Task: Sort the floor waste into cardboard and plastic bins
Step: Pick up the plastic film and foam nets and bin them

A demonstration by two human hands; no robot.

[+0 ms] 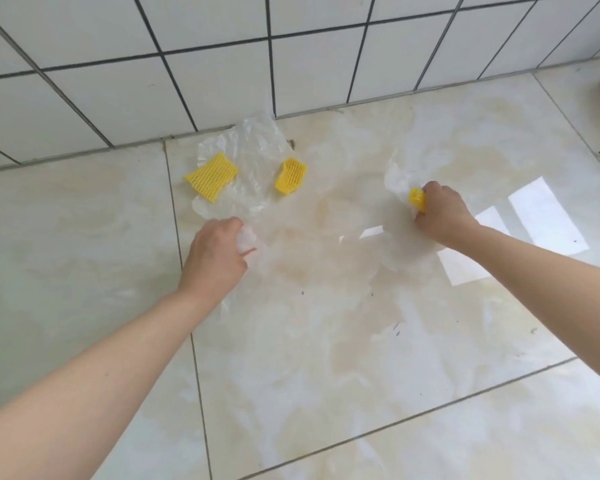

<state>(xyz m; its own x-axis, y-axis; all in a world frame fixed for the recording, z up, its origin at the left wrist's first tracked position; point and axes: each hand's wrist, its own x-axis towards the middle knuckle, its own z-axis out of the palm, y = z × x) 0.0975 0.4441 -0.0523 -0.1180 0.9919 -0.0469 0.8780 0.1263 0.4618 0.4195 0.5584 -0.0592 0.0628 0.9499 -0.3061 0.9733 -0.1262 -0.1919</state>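
Head view: the waste here looks feather-light and limp — thin clear plastic film [253, 157] lying on the floor against the tiled wall [222, 64], with two yellow foam nets [211, 176] resting on it, soft and springy by their look. The film will likely slip and billow, so bunching an edge seems the surest hold. The left hand [215, 251], on the side of the film away from the wall, has its fingers curled round a crumpled fold of it. The right hand [440, 207], well to the right of the film, clenches another yellow net [417, 196] together with a second clear sheet [406, 168].
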